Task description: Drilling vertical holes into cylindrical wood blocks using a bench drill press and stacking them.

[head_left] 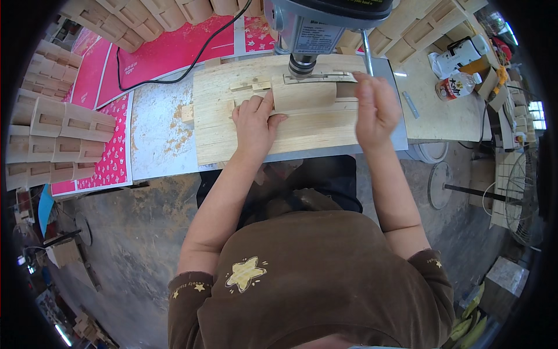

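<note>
A pale wooden block (pixel 305 96) lies on a wide wooden board (pixel 314 131) below the drill press (pixel 317 29). The drill chuck (pixel 302 65) is directly above the block's far edge; the bit's tip cannot be made out. My left hand (pixel 256 122) rests on the board at the block's left end, fingers spread and forward, index finger against that end and thumb by its near corner. On the right, my right hand (pixel 378 110) is closed round the metal feed lever (pixel 367 52) of the drill press. Thin wooden strips (pixel 253 85) lie on the board beyond my left hand.
Stacks of recessed wooden blocks (pixel 70 125) line the left and back. A black cable (pixel 180 78) crosses the pink sheet (pixel 174 49). At right are a bottle (pixel 456 87), a small grey strip (pixel 411 104) and a fan (pixel 523 198). Sawdust (pixel 180 128) dots the table.
</note>
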Available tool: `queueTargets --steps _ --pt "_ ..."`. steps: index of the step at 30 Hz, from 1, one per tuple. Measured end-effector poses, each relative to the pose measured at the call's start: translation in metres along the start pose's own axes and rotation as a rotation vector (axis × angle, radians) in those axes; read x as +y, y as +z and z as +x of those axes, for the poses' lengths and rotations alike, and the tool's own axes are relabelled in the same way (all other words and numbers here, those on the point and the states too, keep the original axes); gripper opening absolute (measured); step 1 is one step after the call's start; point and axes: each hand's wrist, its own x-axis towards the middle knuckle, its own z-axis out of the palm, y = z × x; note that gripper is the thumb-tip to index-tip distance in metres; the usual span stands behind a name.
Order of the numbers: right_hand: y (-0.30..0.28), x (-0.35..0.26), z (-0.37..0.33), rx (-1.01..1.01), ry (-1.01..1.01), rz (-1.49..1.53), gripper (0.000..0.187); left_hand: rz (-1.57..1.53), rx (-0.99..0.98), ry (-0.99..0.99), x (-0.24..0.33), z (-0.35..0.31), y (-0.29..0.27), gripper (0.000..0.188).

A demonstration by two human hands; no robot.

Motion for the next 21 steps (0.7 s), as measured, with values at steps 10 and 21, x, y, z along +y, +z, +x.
queueTargets --steps 10,21 --pt "-0.019 -0.017 0.060 0.108 -0.095 0.013 0.012 0.023 0.046 -0.009 -0.006 -0.001 -0.009 0.055" --pt "-0.020 0.027 0.160 -0.123 0.124 -0.056 0.038 -0.142 0.130 -0.086 0.007 0.010 0.004 0.049"
